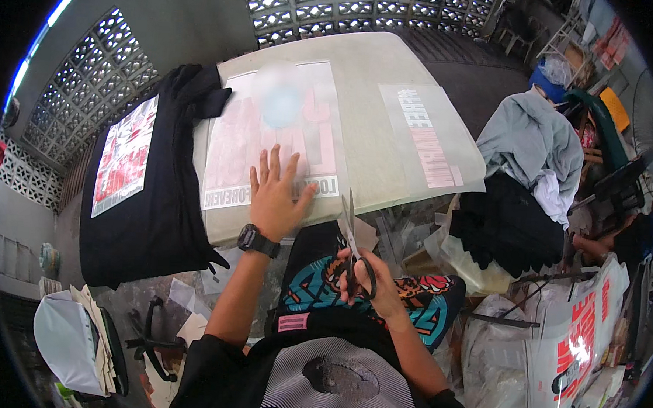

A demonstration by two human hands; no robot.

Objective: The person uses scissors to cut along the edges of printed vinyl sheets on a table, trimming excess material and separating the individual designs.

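Observation:
My left hand lies flat with fingers spread on a large printed transfer sheet, whose pale pink design shows through mirrored. The sheet rests on a cream table. In my right hand are black-handled scissors, my fingers in the loops. Their blades stand slightly apart and point up at the table's front edge, just right of the sheet's lower corner. On the table's left side hangs a black garment with a glossy red and white printed sheet on it.
A clear film with a narrow printed strip lies at the table's right. Beyond it are a grey cloth heap and black cloth. Plastic bags stand at lower right. A white-covered chair and scraps of paper occupy the lower left.

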